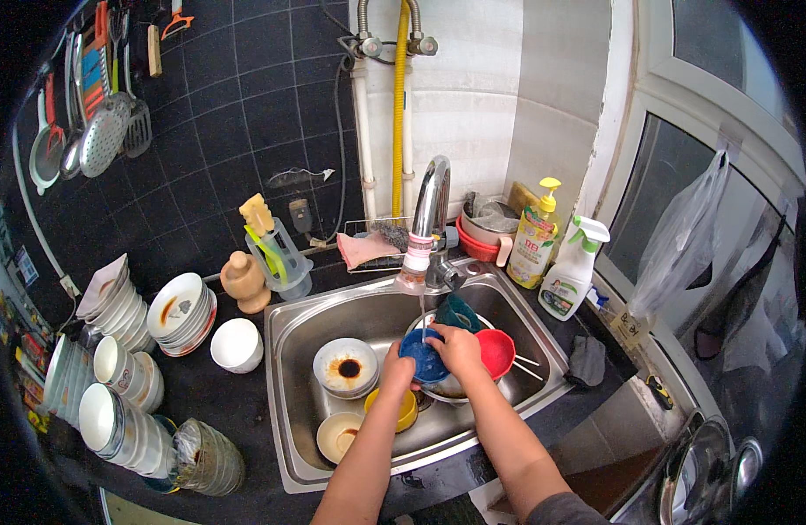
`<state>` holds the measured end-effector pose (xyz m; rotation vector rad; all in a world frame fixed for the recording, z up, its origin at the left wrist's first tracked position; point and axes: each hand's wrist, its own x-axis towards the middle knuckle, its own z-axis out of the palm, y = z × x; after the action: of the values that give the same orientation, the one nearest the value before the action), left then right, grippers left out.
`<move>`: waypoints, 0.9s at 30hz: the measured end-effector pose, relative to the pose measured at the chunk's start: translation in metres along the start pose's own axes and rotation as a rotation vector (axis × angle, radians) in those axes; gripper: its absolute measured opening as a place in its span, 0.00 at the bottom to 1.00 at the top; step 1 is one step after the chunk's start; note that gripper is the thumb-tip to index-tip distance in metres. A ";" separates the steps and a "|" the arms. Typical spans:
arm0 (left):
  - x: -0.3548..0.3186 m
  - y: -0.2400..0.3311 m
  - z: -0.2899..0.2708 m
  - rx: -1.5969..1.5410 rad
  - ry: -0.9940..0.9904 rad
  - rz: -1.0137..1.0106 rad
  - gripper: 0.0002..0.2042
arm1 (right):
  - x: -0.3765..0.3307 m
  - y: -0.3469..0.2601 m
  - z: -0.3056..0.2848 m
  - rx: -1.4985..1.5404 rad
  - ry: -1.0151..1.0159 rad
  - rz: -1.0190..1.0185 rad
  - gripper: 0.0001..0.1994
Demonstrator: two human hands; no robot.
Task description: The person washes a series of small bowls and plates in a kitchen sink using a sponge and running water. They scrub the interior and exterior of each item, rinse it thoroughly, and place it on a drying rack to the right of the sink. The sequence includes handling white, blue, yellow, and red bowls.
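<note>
Both my hands hold a small blue bowl (427, 360) over the steel sink (285, 420). My left hand (396, 366) grips its left rim, and my right hand (460, 352) closes on the right rim with fingers partly inside. A thin stream of water falls into the bowl from the chrome faucet (434, 197). Right of my hands a red bowl (497, 353) rests with white chopsticks (529, 371) beside it. Behind them leans a dark green bowl (456, 312). A yellow bowl (406, 415) is partly hidden below my left hand. White bowls with brown residue (326, 366) sit at the sink's left.
Stacked plates (182, 306), stacked bowls (123, 429) and a white bowl (237, 345) crowd the left counter. A yellow pump bottle (534, 241) and a white spray bottle (569, 276) stand behind the sink's right side. A wire rack (368, 229) with a pink cloth is behind the sink.
</note>
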<state>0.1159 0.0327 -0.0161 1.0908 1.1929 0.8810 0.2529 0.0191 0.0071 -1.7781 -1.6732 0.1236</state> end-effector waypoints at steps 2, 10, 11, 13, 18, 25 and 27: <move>0.000 0.002 -0.003 -0.065 -0.040 -0.035 0.28 | 0.005 -0.009 -0.005 -0.063 -0.063 -0.118 0.13; -0.001 0.000 -0.002 -0.165 -0.124 -0.082 0.28 | 0.022 -0.020 -0.008 0.120 -0.225 -0.435 0.11; -0.005 0.004 0.003 -0.127 -0.133 -0.103 0.24 | 0.021 -0.015 -0.015 0.081 -0.247 -0.274 0.12; -0.008 0.006 0.003 -0.221 -0.115 -0.132 0.25 | 0.022 -0.014 -0.025 -0.049 -0.230 -0.148 0.10; 0.008 -0.010 0.006 -0.344 0.166 -0.060 0.22 | 0.001 -0.011 -0.019 -0.009 -0.021 -0.709 0.12; 0.004 -0.016 0.013 -0.237 0.191 0.052 0.27 | -0.011 -0.044 -0.020 -0.496 -0.676 -0.386 0.25; -0.012 0.001 0.015 -0.172 0.152 0.048 0.27 | -0.003 -0.036 0.000 -0.359 -0.690 -0.308 0.27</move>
<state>0.1287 0.0190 -0.0117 0.9296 1.1946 1.0991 0.2223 0.0139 0.0251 -1.8150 -2.5796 0.3459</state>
